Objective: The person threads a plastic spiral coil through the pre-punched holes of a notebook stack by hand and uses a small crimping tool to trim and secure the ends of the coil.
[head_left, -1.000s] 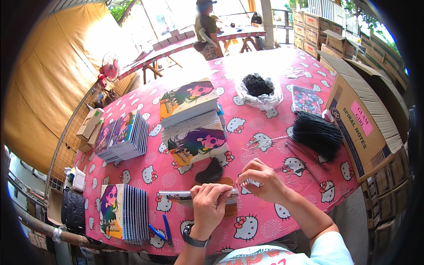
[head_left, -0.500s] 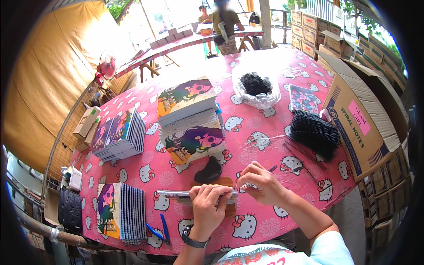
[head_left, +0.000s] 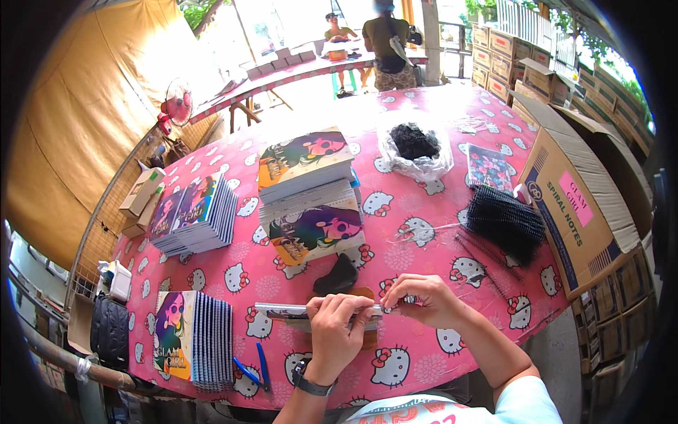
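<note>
Near the table's front, my left hand (head_left: 335, 326) is closed around a notebook (head_left: 280, 309) held with its edge up, thumb and fingers at its right end. Just right of that end, my right hand (head_left: 429, 299) pinches what looks like a spiral coil (head_left: 412, 299), mostly hidden by the fingers. Under the notebook lies a wooden board (head_left: 369, 340), with a dark curved object (head_left: 337, 274) beyond it. Blue-handled cutters (head_left: 262, 367) rest to the left, beside a stack of coil-bound notebooks (head_left: 175, 332).
Notebook stacks stand at centre (head_left: 314, 226) and left (head_left: 194, 212). Black spiral coils (head_left: 505, 219) lie in a heap at right, by a large open carton (head_left: 579, 205). A plastic bag (head_left: 417, 166) holds black material. Two people are at a far table (head_left: 282, 74).
My right hand has turned and come down beside the notebook's end; the coil tip that stuck out past it is no longer visible. The left hand keeps its hold. The standing person has shifted.
</note>
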The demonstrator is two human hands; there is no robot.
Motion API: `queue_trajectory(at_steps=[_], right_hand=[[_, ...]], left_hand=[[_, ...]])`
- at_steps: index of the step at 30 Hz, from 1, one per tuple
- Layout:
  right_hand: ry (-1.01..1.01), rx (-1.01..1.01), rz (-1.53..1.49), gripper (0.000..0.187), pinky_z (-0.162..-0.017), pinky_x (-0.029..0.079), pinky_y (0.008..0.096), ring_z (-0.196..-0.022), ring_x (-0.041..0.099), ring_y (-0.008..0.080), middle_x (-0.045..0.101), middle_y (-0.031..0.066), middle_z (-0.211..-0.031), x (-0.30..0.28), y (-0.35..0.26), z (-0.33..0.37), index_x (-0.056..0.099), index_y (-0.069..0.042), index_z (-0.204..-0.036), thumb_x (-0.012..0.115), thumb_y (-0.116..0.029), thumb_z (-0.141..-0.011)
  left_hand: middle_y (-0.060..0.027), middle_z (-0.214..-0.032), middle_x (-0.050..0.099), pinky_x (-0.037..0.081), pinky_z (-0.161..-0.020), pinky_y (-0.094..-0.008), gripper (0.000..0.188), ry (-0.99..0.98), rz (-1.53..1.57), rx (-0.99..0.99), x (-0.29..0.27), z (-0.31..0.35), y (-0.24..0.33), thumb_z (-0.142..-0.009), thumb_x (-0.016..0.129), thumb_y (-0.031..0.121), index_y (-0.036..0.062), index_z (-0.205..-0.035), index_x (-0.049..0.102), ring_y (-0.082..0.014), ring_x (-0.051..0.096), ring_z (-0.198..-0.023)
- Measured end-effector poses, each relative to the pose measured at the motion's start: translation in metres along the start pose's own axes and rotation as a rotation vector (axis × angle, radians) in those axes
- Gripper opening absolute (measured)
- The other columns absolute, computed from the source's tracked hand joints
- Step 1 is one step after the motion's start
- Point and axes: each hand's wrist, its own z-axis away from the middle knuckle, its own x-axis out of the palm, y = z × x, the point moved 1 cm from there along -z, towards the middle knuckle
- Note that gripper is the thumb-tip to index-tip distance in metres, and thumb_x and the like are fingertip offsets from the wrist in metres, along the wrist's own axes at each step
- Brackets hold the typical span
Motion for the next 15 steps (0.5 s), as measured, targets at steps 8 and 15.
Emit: queue_trajectory(at_steps=[8, 15], right_hand=[[-0.001, -0.012, 0.164, 0.032, -0.07, 0.053, 0.0349, -0.081, 0.064, 0.0271, 0.065, 0.0107, -0.093, 0.003, -0.009, 0.002, 0.058, -0.004, -0.111, 0.064, -0.003, -0.08], [-0.153, 0.126, 0.34, 0.046, -0.066, 0.053, 0.0389, -0.078, 0.064, 0.0337, 0.065, 0.0131, -0.087, 0.005, -0.046, 0.001, 0.047, -0.01, -0.126, 0.061, -0.01, -0.083]], left_hand=[[0.0, -0.079, 0.064, 0.033, -0.079, -0.0337, 0.012, 0.024, -0.011, 0.05, 0.001, 0.003, -0.003, -0.075, 0.071, 0.015, 0.0133, -0.085, 0.065, -0.0182, 0.057, -0.074], [0.0039, -0.086, 0.059, 0.028, -0.084, -0.0382, 0.021, -0.115, -0.036, 0.146, -0.007, 0.013, 0.002, -0.076, 0.07, 0.024, 0.0166, -0.095, 0.063, -0.0152, 0.055, -0.081]])
